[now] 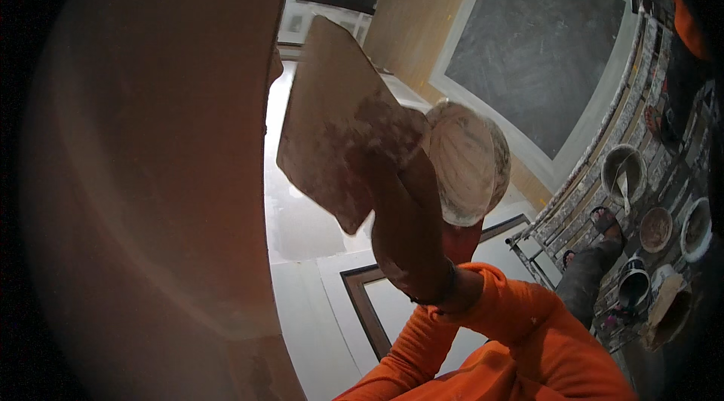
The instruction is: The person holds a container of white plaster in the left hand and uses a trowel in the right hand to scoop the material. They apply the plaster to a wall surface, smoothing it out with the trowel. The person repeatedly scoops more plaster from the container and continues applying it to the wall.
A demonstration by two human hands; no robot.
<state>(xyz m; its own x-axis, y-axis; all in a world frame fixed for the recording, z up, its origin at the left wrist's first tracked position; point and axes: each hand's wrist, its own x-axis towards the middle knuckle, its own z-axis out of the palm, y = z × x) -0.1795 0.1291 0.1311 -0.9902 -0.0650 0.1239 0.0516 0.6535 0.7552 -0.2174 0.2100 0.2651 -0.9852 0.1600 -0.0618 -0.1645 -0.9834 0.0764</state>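
Observation:
In the middle of the head view my right hand [381,160] grips a flat, mud-smeared trowel [324,107] with angled corners, held beside a brown wall surface [158,145]. Just right of the trowel, my left hand holds up a round bowl [464,160] with pale, smeared material in it; that hand's fingers are hidden behind the bowl and my right arm.
I stand high on a slatted scaffold platform [535,258] carrying several buckets [624,169] and containers at right. Another person's orange-clad body [686,20] and foot [654,120] show at top right. Far below lie a dark framed floor panel [532,54] and white boards [309,295].

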